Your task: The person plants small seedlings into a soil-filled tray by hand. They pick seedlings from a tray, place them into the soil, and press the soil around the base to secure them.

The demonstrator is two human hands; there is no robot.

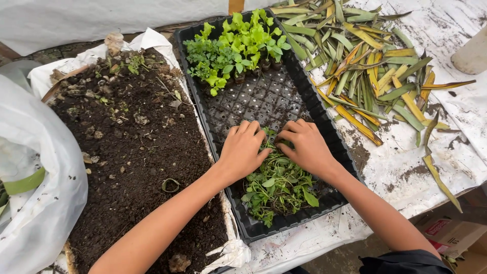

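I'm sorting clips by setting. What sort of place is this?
Probably a garden potting spot or small nursery: a black seedling tray with green seedlings, loose soil heaped on white sheeting, and cut leaves spread alongside.

- The fingertips of the left hand (242, 149) and right hand (304, 146) are buried among the near seedlings (278, 186); what they pinch cannot be determined.
- The near seedlings cover the tray floor beneath them; their pots or root plugs are not distinguishable.
- The black tray (324, 119) is partly hidden at its near left rim by the left forearm.
- The far seedlings (234, 48) hide most of their small pots.
- The white sack (35, 167) is cut off by the left edge; its contents are mostly concealed.
- The pale cylinder (471, 53) is cut off by the right edge; its kind is indeterminate.
- The cardboard box (449, 233) is cropped at the near right corner.
- Both arms leave the picture at the near edge.
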